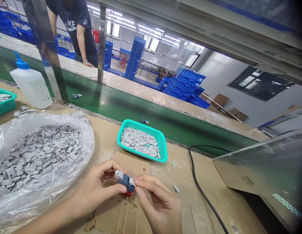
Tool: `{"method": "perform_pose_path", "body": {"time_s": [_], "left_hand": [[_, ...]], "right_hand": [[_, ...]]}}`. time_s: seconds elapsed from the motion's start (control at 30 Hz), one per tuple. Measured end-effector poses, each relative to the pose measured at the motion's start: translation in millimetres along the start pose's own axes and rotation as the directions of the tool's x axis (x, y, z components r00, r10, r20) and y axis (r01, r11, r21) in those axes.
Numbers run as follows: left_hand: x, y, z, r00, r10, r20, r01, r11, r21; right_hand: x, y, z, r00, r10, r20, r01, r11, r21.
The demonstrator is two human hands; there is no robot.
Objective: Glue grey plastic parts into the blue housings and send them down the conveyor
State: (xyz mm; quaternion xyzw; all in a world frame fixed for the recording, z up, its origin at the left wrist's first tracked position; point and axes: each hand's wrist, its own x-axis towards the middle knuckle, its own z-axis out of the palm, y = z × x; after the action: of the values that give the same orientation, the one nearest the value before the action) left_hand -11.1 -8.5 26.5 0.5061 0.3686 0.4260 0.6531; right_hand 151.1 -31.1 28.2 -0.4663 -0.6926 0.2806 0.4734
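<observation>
My left hand (102, 185) pinches a small dark-blue plastic part (125, 182) between thumb and fingers, above the cardboard. A light-grey piece (119, 175) sits at the part's upper left end. With thumb and forefinger, my right hand (158, 198) grips another small light-grey plastic piece (132, 181), which touches the right side of the blue part. Something red (128, 194) shows just beneath the blue part, with a thin pin-like tip below it; how they join is hidden. A teal basket (163, 143) of light-grey pieces stands beyond my hands.
At left lies a clear plastic bag (89, 130) full of grey pieces, with a white bottle (34, 87) behind. A green conveyor belt (109, 105) carries small blue-grey parts. A black cable (196, 182) and loose grey pieces lie at right. A person (77, 29) stands across the belt.
</observation>
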Motion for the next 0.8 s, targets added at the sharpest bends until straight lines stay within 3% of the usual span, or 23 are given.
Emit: {"method": "perform_pose_path", "body": {"time_s": [0.2,0.37,0.47,0.6,0.7,0.8], "left_hand": [[-2,-3,0.8,0.999,-0.028,-0.026,0.027,0.999,-0.034],[0,-14,3.0,0.998,-0.065,-0.026,0.057,0.966,-0.254],[-2,-17,7.8,0.998,-0.066,0.003,0.063,0.935,-0.348],[-5,-17,16.9,0.986,-0.166,0.018,0.151,0.837,-0.527],[-3,-15,18.5,0.973,-0.227,0.05,0.208,0.759,-0.617],[1,-8,8.2,0.978,-0.207,-0.025,0.145,0.76,-0.633]], "right_hand": [[-2,0,2,0.996,-0.087,0.007,0.088,0.99,-0.108],[-6,0,4,0.988,-0.132,0.077,0.14,0.985,-0.099],[-9,4,10,0.98,-0.197,0.018,0.197,0.97,-0.143],[-8,10,23,0.915,-0.382,-0.129,0.33,0.894,-0.302],[-4,8,27,0.866,-0.494,-0.082,0.427,0.813,-0.396],[5,7,14,0.905,-0.425,-0.022,0.379,0.827,-0.416]]}}
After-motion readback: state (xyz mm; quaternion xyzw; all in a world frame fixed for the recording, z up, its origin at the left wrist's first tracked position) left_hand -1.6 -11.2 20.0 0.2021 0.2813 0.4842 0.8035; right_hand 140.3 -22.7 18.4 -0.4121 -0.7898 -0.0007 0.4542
